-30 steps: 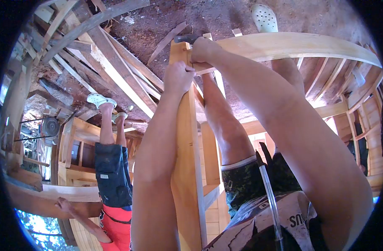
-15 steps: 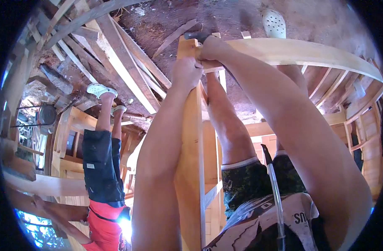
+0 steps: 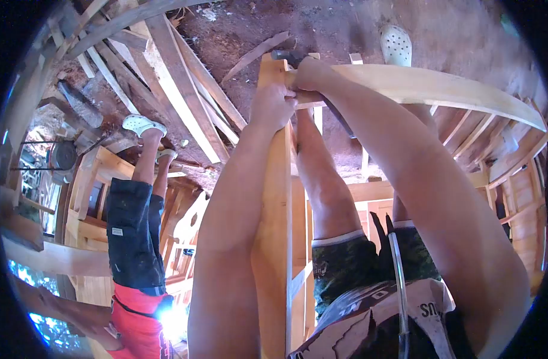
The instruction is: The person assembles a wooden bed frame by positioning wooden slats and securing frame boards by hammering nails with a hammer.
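Note:
My right hand (image 3: 313,75) is wrapped around a hammer (image 3: 289,57). Its dark head shows just past my fingers, over the end of the wooden frame, and part of the handle emerges under my forearm. Against the upper end of a long wooden board (image 3: 274,239), my left hand (image 3: 274,105) is closed, thumb toward the joint; whatever sits inside its fingers is hidden. A curved wooden piece (image 3: 423,84) runs right from that joint, beneath my right hand and wrist.
Loose planks (image 3: 178,90) lie on the dirt floor at upper left. Another person in dark shorts (image 3: 133,233) stands at left beside wooden framing (image 3: 88,185). A clear tube-like strip (image 3: 398,275) hangs before my shirt. More slatted woodwork (image 3: 525,179) stands at right.
The view has shifted slightly. The other person's shorts and shirt now appear farther left. Both my hands remain at the joint, the right still around the hammer.

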A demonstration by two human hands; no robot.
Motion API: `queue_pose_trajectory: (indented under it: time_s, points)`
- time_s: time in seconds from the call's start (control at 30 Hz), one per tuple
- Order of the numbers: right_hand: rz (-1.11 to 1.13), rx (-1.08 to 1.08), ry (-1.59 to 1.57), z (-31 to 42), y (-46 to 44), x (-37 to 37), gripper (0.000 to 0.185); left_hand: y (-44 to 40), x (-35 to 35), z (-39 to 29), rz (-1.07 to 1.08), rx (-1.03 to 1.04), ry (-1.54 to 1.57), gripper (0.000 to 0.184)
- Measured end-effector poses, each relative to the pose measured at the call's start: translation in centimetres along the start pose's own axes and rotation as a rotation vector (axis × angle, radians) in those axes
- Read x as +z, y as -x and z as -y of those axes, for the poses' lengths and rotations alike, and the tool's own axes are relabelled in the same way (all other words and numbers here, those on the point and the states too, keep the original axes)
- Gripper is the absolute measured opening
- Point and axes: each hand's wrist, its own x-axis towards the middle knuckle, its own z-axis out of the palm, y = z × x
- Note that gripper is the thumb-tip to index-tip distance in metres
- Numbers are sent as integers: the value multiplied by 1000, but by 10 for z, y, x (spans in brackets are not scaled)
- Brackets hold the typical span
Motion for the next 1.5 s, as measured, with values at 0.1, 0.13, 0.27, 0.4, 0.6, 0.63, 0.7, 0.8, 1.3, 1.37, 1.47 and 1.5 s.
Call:
queue_pose_trajectory:
  time_s: [0.1, 0.13, 0.27, 0.4, 0.6, 0.63, 0.7, 0.8, 1.3, 1.37, 1.47, 1.5]
  points:
    - [-2, -24, 62, -2, 0, -5, 35, -7, -8, 5, 11, -22, 12, 31]
    - [6, 34, -34, -6, 3, -11, 41, -10, -8, 7, -7, -46, 10, 32]
    - [-43, 69, -307, -23, 24, -46, 43, -23, -11, 14, -21, -194, 89, 34]
    - [248, 45, -1493, -40, 108, -69, 38, -26, 0, 28, -78, -195, 280, 28]
    - [-47, 36, -910, -36, 157, -88, 38, -35, 15, 42, -149, -80, 241, 27]
    - [-42, 37, -901, -34, 163, -90, 38, -34, 13, 39, -98, -60, 142, 27]
    - [137, 50, -950, -30, 170, -98, 34, -32, 9, 36, -55, -48, 49, 26]
    - [87, 74, -452, -15, 160, -107, 34, -31, 8, 34, -47, -91, 73, 25]
    - [-240, -24, -352, 13, 168, -96, 44, -36, 17, 40, -80, -77, -23, 23]
    - [-197, -57, -301, -4, 159, -72, 43, -37, 18, 43, -74, -83, 62, 23]
    - [-27, -33, -230, 3, 158, -88, 36, -36, 12, 37, -70, -104, -39, 24]
    - [111, 23, -211, 7, 157, -98, 30, -39, 11, 36, -78, -96, -40, 24]
